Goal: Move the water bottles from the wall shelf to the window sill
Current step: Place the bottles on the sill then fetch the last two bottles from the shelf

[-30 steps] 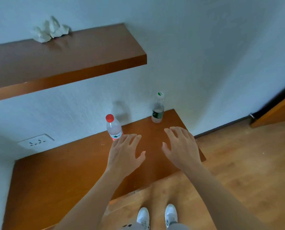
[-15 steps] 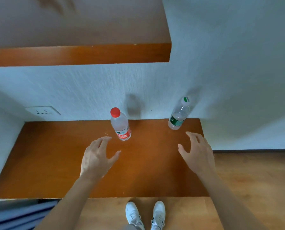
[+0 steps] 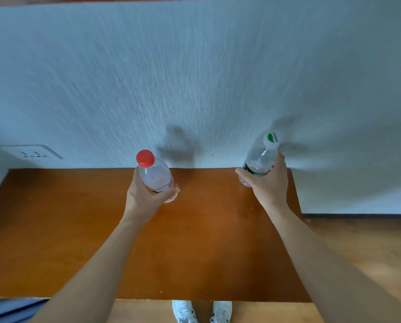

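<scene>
White textured wall (image 3: 195, 78) fills the upper part of the view; below it a broad brown wooden wall shelf (image 3: 55, 229) meets the wall along its far edge. On the wall at the left, just above the shelf, sits a white plastic wall socket (image 3: 32, 153).

The left hand (image 3: 146, 197) holds a clear plastic water bottle with a red cap (image 3: 156, 176); the fingers and thumb are curled round the lower body, over the label, and the cap leans a little toward the camera. This bottle is above the far middle part of the shelf, near the wall; I cannot tell if its base touches the wood.

The right hand (image 3: 268, 183) holds a clear plastic water bottle with a white and green cap (image 3: 261, 157); the fingers wrap round its green label, and the neck leans to the right. It is at the far right corner of the shelf, close to the wall; its base is mostly hidden by the hand, so contact with the shelf cannot be judged. The two bottles are well apart.

To the right of the shelf lies a light wooden floor (image 3: 369, 252); at the bottom edge, under the near edge of the shelf, a pair of white shoes (image 3: 185, 311) shows.
</scene>
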Available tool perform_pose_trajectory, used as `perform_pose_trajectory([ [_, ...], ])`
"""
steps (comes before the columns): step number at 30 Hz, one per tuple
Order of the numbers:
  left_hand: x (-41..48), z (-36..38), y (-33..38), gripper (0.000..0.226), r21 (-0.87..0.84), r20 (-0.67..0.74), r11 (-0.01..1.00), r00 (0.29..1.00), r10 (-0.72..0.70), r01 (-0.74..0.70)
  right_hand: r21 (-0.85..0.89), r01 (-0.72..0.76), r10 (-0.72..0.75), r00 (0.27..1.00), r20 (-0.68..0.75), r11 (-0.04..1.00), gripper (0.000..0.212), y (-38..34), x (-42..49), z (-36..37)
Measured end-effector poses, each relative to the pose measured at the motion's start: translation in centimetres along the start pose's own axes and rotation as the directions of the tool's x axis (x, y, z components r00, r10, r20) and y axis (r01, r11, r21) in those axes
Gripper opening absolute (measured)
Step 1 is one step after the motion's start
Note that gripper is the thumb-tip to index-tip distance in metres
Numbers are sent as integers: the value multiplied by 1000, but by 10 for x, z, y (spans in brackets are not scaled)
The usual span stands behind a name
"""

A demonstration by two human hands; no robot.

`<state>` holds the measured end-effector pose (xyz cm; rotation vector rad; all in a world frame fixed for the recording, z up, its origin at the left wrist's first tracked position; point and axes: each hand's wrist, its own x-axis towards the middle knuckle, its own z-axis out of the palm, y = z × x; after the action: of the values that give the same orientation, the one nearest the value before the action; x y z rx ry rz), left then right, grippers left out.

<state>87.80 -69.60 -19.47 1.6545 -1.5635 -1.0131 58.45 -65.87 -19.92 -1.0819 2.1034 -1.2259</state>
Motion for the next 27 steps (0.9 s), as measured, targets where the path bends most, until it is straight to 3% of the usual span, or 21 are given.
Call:
perform_pose_trajectory([
  [12, -6, -12, 27, 76, -87, 4, 996, 1000, 1, -1, 51, 29, -34, 994, 101, 998, 63, -28, -10, -3],
  [20, -43, -37, 84, 63, -179, 27, 984, 999, 27, -21, 136, 96, -115, 983, 142, 986, 73, -81, -42, -27],
  [24, -68, -52, 110, 55, -257, -12, 966, 999, 37, -39, 129, 213, -225, 970, 87, 968, 85, -111, -65, -45],
  [27, -84, -64, 121, 57, -294, -33, 953, 997, 66, -73, 151, 224, -234, 971, 55, 963, 79, -124, -82, -51],
])
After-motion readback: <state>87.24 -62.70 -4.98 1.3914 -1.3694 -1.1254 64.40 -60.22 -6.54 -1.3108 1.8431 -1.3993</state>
